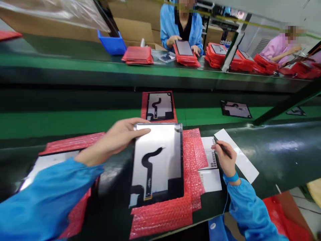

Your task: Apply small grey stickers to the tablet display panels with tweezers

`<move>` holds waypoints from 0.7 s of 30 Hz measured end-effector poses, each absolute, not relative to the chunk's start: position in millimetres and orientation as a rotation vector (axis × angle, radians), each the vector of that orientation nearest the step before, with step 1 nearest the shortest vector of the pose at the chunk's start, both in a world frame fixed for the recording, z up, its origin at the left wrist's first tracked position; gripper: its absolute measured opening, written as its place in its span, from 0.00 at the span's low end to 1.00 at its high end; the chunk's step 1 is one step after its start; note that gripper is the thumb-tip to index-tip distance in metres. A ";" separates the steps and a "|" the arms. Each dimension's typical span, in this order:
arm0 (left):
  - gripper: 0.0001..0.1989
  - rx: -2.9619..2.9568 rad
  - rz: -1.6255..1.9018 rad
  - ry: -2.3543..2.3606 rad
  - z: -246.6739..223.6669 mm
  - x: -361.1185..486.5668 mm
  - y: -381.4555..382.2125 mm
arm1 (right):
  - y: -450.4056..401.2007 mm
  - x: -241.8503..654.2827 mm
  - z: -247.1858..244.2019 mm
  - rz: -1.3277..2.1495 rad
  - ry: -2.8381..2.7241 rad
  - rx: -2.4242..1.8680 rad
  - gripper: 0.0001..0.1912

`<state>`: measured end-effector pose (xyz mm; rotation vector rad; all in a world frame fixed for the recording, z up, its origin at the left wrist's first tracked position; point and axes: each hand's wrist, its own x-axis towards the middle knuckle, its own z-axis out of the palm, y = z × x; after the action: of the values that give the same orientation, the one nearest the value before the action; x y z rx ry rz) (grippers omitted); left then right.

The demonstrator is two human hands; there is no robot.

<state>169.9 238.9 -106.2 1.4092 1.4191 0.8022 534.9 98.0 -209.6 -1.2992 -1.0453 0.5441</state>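
My left hand (pixel 122 139) grips the top left corner of a flat display panel (pixel 160 164), thumb on its pale back, where a curved black ribbon cable shows. Red bubble wrap (pixel 163 221) lies beneath and beside the panel. To the right, my right hand (pixel 225 157) has its fingers closed round a thin dark pen-like tool (pixel 224 149), over white sheets (pixel 210 180) with small dark square labels. A wristband with a cord is on my right wrist.
Another panel (pixel 54 160) on bubble wrap lies at left. Beyond, the green belt (pixel 198 117) carries more panels (pixel 160 105). A white strip (pixel 237 155) lies at right. Across the raised shelf (pixel 82 67), a person in blue handles a red-wrapped stack (pixel 187 58); another wears pink.
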 end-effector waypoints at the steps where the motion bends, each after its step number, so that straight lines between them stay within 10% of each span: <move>1: 0.34 1.406 0.709 1.348 -122.7 184.2 238.0 | 101.3 543.2 -211.0 0.549 -0.969 -1.319 0.12; 13: 0.37 2.262 0.460 1.908 -156.0 197.8 196.5 | 73.3 578.9 -217.0 1.279 -1.118 -1.373 0.22; 17: 0.20 2.525 0.560 1.292 -158.0 242.0 130.5 | 56.0 577.4 -221.9 1.298 -1.139 -1.487 0.23; 21: 0.27 2.778 0.431 0.721 -176.9 293.8 83.1 | 52.7 579.0 -225.0 1.237 -1.136 -1.560 0.22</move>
<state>293.8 83.1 -176.9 2.7778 0.7206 0.4310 579.0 52.7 -225.0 -1.5596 -1.1357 1.2367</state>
